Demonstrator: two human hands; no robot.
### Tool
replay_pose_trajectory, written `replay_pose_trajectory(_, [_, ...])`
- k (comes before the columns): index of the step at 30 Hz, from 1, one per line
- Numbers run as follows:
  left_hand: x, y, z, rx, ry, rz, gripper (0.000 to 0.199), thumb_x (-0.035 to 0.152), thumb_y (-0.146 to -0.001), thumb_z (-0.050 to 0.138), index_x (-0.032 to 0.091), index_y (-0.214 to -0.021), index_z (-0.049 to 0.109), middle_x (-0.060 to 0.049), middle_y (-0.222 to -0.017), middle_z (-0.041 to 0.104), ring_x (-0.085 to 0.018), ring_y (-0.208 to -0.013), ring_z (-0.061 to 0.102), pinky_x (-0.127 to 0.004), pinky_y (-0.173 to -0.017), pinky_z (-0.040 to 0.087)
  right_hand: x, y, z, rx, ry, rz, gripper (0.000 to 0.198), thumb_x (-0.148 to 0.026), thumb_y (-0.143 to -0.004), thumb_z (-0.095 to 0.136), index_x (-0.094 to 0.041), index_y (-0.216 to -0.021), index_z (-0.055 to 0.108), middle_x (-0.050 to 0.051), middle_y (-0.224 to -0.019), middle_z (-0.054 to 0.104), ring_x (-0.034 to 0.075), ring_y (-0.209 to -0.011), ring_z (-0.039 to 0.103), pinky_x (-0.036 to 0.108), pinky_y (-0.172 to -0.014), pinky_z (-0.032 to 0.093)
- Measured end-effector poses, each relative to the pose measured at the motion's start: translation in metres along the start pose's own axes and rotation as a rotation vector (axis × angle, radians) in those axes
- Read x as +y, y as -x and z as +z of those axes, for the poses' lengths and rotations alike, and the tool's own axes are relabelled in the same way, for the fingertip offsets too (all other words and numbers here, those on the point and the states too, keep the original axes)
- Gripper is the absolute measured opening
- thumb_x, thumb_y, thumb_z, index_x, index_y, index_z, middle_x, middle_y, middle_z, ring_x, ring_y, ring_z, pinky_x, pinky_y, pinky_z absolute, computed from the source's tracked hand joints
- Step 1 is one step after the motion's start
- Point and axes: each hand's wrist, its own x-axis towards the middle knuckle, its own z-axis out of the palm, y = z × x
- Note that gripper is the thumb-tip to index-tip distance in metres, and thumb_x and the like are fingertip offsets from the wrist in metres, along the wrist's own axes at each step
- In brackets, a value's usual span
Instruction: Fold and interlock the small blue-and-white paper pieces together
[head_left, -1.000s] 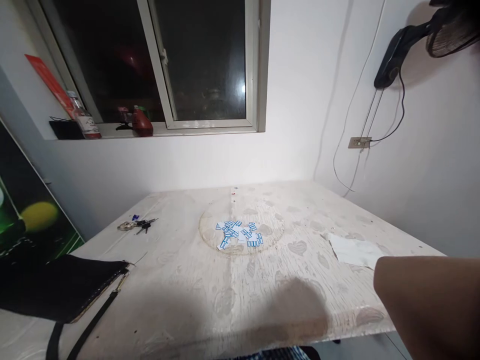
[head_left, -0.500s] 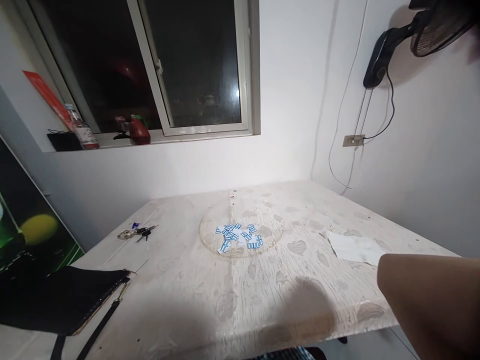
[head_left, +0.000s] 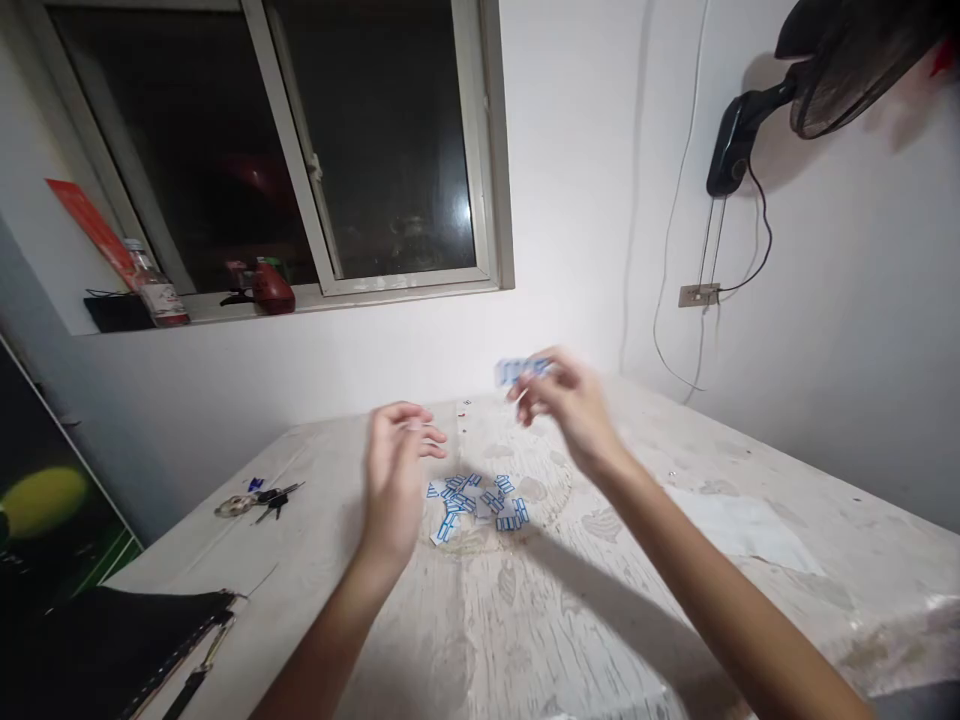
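My right hand [head_left: 576, 410] is raised above the table, its fingers closed on a small white label strip with blue marks [head_left: 511, 372], which is smeared by motion. To its left hovers my left hand [head_left: 396, 470], fingers slightly bent and apart, with nothing in it. Below and between the hands lies a loose pile of white paper labels with blue lines [head_left: 459, 496], spread over the table. Some labels overlap one another. Neither hand touches the pile.
Keys [head_left: 276, 497] lie on the left of the table [head_left: 480, 620], with a black pouch [head_left: 127, 640] at the near left. A white sheet [head_left: 750, 525] rests on the right. A bottle [head_left: 159, 290] stands on the windowsill, and a fan [head_left: 832, 85] hangs on the right wall.
Both hands have come into view over the table, the right one holding a label strip. Before, only part of an arm showed at the right. The view has tilted slightly up.
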Motion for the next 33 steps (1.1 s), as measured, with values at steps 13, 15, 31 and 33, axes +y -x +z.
replay_pose_trajectory(13, [-0.139,0.022,0.016,-0.57,0.067,-0.527,0.035,0.05,-0.073,0.053,0.018,-0.083,0.044,0.003,-0.053,0.054,-0.011,-0.042,0.052,-0.022,-0.041,0.039,0.151,0.027,-0.008,-0.533,0.094,0.544,0.042,-0.014,-0.069,0.051,-0.011,-0.11,0.054,-0.007,-0.045,0.048,0.006,-0.034,0.037,0.018,-0.035,0.029])
replay_pose_trajectory(15, [-0.139,0.025,0.014,-0.569,0.097,-0.516,0.036,0.051,-0.073,0.053,0.017,-0.083,0.044,0.003,-0.052,0.053,-0.012,-0.043,0.053,-0.023,-0.042,0.04,0.153,0.03,-0.007,-0.517,0.11,0.542,0.042,-0.017,-0.073,0.05,-0.011,-0.115,0.05,-0.007,-0.044,0.048,0.007,-0.034,0.037,0.019,-0.035,0.028])
replay_pose_trajectory(31, [-0.132,0.033,0.018,-0.408,0.675,-0.927,0.014,0.029,-0.083,0.048,0.016,-0.084,0.047,0.002,-0.056,0.044,-0.007,-0.045,0.04,-0.021,-0.048,0.036,0.157,0.036,-0.004,-0.446,0.182,0.395,0.014,-0.022,-0.079,0.041,-0.015,-0.085,0.052,-0.004,-0.05,0.048,0.008,-0.044,0.041,0.019,-0.044,0.029])
replay_pose_trajectory(33, [-0.132,0.034,0.019,-0.408,0.684,-0.923,0.014,0.029,-0.083,0.048,0.016,-0.082,0.047,0.004,-0.055,0.041,-0.006,-0.044,0.036,-0.02,-0.048,0.035,0.157,0.038,-0.003,-0.435,0.202,0.393,0.011,-0.021,-0.078,0.041,-0.016,-0.081,0.051,-0.005,-0.049,0.044,0.008,-0.043,0.038,0.019,-0.043,0.029])
